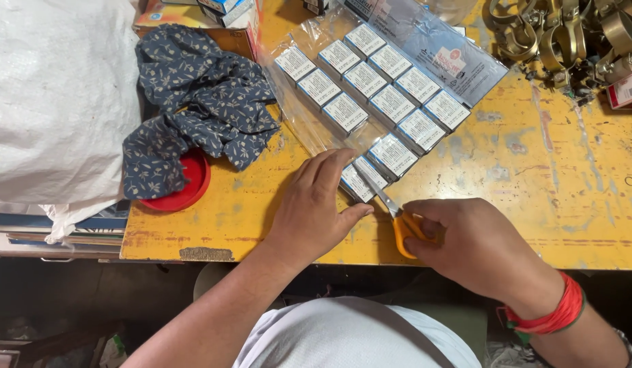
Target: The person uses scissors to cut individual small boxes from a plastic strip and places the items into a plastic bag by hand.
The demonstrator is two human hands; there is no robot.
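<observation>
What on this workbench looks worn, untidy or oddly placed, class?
The yellow table has badly chipped, scratched paint. A blue patterned cloth lies crumpled over a red lid. The small boxes sit neatly in rows, so nothing seems spilled.

- We take this for a small workshop or hardware store counter.
- We see a worn yellow worktable (534,204), its paint scratched and chipped to bare patches.
- We note a heap of brass-coloured metal clamps (568,34) piled at the far right corner.
- We count many identical small white boxes (391,102) laid in rows on a clear plastic bag (425,41), like stock.
- We spot more cartons (227,10) stacked at the far edge and a white woven sack (57,102) at the left.
</observation>
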